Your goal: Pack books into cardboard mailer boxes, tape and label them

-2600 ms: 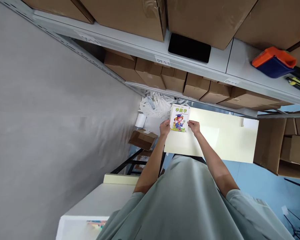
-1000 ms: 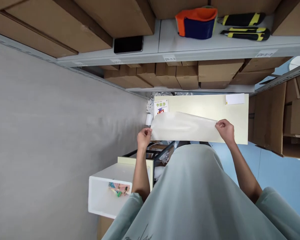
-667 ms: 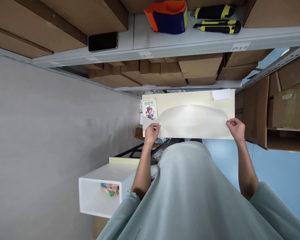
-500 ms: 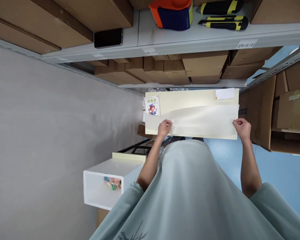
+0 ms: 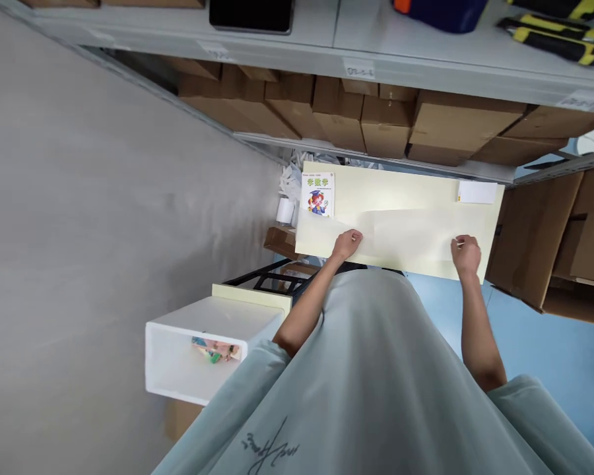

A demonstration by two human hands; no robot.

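One shelving unit (image 5: 287, 58) runs along the top, its upper level cropped by the frame; the cardboard boxes (image 5: 339, 115) below overlap too much for a sure count. One open carton (image 5: 534, 244) stands beyond the table's right end. The single cream table (image 5: 396, 188) lies before the person, and one white bin (image 5: 230, 318) sits lower left with something colourful inside, too small to read. A translucent sheet (image 5: 406, 227) lies along the table's near half, its right edge hard to make out. Two bare hands work at it — the left hand (image 5: 347, 244) pinches the sheet between thumb and fingers, the right hand (image 5: 466, 256) is curled near its right end, and whether it grips the sheet I cannot tell. One booklet (image 5: 318, 191) lies at the table's far left corner, its bottom strip under the sheet. On the upper shelf are one phone (image 5: 251, 14), one blue-and-orange container (image 5: 445, 13) and two cutters (image 5: 557, 38), all cut off except the nearer cutter. One white card (image 5: 478, 192) lies far right on the table.
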